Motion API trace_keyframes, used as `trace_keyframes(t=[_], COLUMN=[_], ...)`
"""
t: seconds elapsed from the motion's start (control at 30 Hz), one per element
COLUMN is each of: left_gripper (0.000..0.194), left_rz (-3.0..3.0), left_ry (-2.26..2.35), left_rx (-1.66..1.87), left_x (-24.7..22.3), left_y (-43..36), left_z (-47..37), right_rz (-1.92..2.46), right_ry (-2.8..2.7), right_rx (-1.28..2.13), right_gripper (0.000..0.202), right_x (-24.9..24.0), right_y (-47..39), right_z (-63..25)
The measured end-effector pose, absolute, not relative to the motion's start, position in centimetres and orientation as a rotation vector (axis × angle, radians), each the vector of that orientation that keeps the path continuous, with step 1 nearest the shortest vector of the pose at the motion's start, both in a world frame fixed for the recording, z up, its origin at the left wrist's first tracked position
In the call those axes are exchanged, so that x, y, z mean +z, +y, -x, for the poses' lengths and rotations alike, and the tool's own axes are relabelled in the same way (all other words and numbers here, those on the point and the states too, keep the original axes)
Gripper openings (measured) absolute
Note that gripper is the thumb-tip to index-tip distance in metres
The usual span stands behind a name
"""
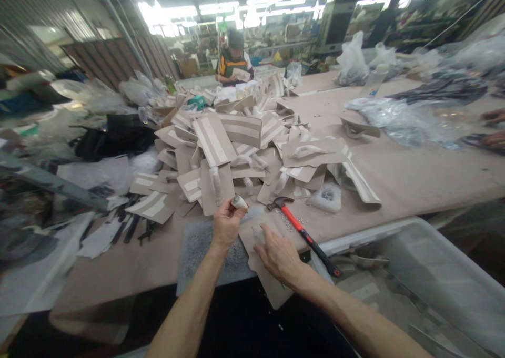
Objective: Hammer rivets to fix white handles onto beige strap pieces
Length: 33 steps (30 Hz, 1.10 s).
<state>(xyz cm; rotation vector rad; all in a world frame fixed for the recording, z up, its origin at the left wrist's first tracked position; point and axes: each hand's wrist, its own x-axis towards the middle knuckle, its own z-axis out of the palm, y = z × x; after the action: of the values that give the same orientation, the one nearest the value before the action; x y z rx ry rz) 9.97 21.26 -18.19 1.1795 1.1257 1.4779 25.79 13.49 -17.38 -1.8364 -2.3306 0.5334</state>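
Observation:
Pinched in the fingers of my left hand (225, 224) is a short white cylinder (239, 202) with a greyish end; its exact kind does not show. My right hand (278, 255) grips a beige panel (275, 294) near a plastic-wrapped piece on its face. The panel slants across the table's front edge, partly over a speckled grey board (197, 245). To the right of both hands lies a claw hammer (298, 226) with a red and black handle. Small metal bits (291, 218) are scattered beside its head.
A large heap of beige panels (240, 132), several with plastic-wrapped handles, covers the table ahead. At the right front stands a grey bin (445, 263) with panels inside. Plastic bags (406, 119) lie on the right. A person (234, 63) works across the table; another person's hands (495, 129) show at the right edge.

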Motion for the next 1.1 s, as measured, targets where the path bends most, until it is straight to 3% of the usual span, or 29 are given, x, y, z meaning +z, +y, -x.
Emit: trace_keyframes(t=[0.23, 0.53, 0.73, 0.83, 0.97, 1.1], left_gripper=[0.031, 0.026, 0.024, 0.021, 0.016, 0.014], left_rz=[-1.172, -1.229, -1.278, -1.331, -1.419, -1.492], left_ry=[1.151, 1.165, 1.205, 1.232, 1.295, 1.255], left_rx=[1.278, 1.190, 1.166, 1.172, 1.167, 1.142], left_x=[-23.7, -24.1, -24.2, -24.1, -24.0, -23.6], left_y=[20.2, 20.1, 20.2, 20.0, 19.9, 20.3], left_z=[-11.9, -10.9, -11.0, -11.1, -11.3, -11.2], right_rz=[2.008, 1.676, 2.015, 2.244, 2.279, 2.011], right_ry=[-2.133, -1.990, -1.926, -2.072, -1.996, -1.433], right_rx=[0.641, 0.895, 0.264, 0.198, 0.523, 1.349], right_gripper=[0.050, 0.058, 0.036, 0.024, 0.008, 0.013], right_x=[-18.6, -19.0, -18.9, -19.3, -19.8, -19.0], right_y=[14.2, 13.1, 14.6, 15.3, 15.7, 16.4], right_z=[-24.9, -26.1, -32.5, -35.4, -36.6, -35.8])
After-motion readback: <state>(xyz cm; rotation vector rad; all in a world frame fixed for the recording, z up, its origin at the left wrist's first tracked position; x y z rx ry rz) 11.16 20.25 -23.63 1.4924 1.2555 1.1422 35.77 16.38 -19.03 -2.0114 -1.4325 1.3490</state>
